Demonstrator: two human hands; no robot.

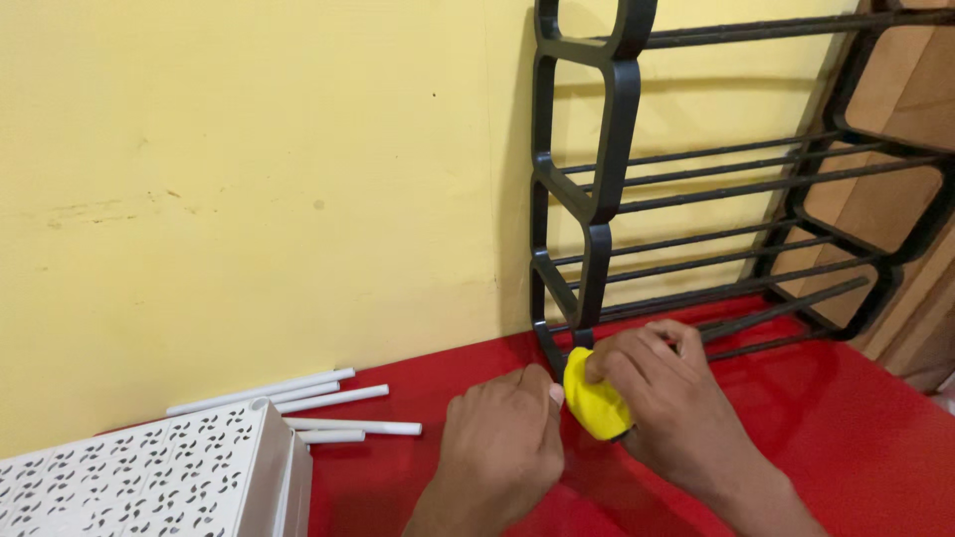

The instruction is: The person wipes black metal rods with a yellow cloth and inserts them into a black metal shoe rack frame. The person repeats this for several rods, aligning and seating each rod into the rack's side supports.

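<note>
My right hand (668, 398) is closed around a small yellow rounded object (594, 401), which looks like a tape measure, low at the foot of a black tiered rack (597, 189). My left hand (507, 443) is curled beside it, thumb up against the yellow object's left edge; whether it pinches anything is hidden. Both hands rest just above the red floor (856, 438), in front of the rack's left side frame. The rack's thin black rods run off to the right.
A yellow wall (249, 179) rises behind everything. Several white tubes (328, 398) lie on the floor along the wall at left. A white perforated plastic panel (149, 477) fills the lower left corner. A wooden surface (895, 209) stands behind the rack at right.
</note>
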